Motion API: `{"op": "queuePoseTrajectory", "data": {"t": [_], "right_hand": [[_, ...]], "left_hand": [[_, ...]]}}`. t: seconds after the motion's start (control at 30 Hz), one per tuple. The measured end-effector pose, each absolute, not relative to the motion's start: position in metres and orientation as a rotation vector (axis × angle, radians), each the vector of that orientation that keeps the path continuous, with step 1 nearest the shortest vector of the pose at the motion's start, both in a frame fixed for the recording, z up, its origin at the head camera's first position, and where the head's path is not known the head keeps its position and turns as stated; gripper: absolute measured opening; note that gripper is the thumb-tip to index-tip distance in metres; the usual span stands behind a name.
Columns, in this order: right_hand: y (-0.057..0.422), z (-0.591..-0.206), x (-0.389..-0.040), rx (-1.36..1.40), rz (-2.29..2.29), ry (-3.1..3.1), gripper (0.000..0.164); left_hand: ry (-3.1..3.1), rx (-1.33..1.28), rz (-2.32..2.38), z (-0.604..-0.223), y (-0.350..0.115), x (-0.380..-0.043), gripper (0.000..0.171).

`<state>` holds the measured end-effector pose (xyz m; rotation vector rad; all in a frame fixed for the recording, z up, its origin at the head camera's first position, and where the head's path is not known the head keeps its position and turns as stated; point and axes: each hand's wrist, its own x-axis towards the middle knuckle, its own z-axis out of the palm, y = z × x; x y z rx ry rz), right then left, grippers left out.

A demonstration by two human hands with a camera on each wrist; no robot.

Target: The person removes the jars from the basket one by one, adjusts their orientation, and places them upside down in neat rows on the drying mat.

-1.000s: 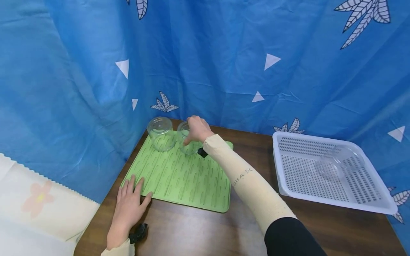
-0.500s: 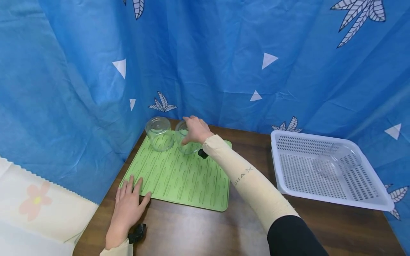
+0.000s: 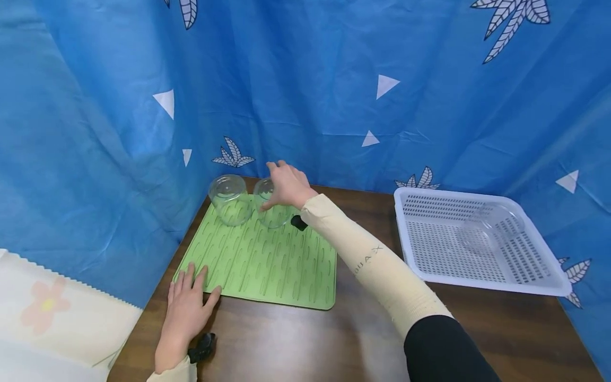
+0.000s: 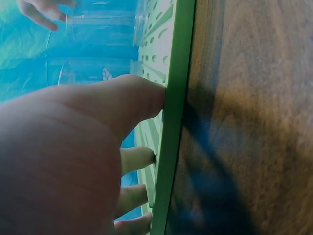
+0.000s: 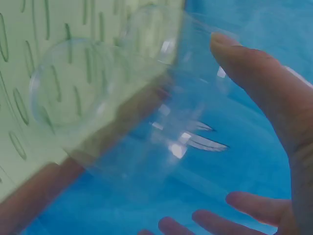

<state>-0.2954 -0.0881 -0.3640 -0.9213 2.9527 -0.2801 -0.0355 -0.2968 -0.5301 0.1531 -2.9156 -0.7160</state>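
Two clear round jars stand side by side on the far part of a green ridged mat (image 3: 258, 265). My right hand (image 3: 288, 184) hovers at the top of the right-hand jar (image 3: 274, 218), thumb and fingers spread. In the right wrist view, the thumb (image 5: 254, 68) and fingers stand wide apart with the see-through jar beyond them. The left-hand jar (image 3: 232, 206) is just beside it. My left hand (image 3: 185, 313) rests on the mat's near left corner with fingers extended; in the left wrist view its thumb (image 4: 142, 95) touches the mat's edge.
A white perforated basket (image 3: 482, 286) sits on the right of the brown wooden table (image 3: 286, 345), with another clear jar (image 3: 494, 228) lying in it. Blue curtain (image 3: 310, 79) hangs close behind and at the left, with pale cloth (image 3: 52, 339) at the near left.
My right hand has risen slightly off the right-hand jar and its fingers have loosened. The jars and my left hand keep their places; the head view has shifted a little.
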Motion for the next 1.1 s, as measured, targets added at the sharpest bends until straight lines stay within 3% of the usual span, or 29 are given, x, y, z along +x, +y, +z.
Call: {"op": "queuePoseTrajectory", "data": {"t": [0.3,0.73,1.1], "right_hand": [[-0.048,-0.321,-0.286,-0.840,-0.607,3.031,0.117],[0.004,-0.260,-0.283,-0.770,-1.186,3.127,0.114],[0.121,-0.237,-0.278,-0.467,-1.614,3.309,0.106]], "left_hand": [[-2.966,0.143,-0.713,-0.528,-0.293,-0.036,0.072],[-2.989,0.225,-0.734,-0.525,-0.309,-0.022,0.076],[-3.040,0.158,-0.769,-0.523,-0.295,-0.030,0.079]]}}
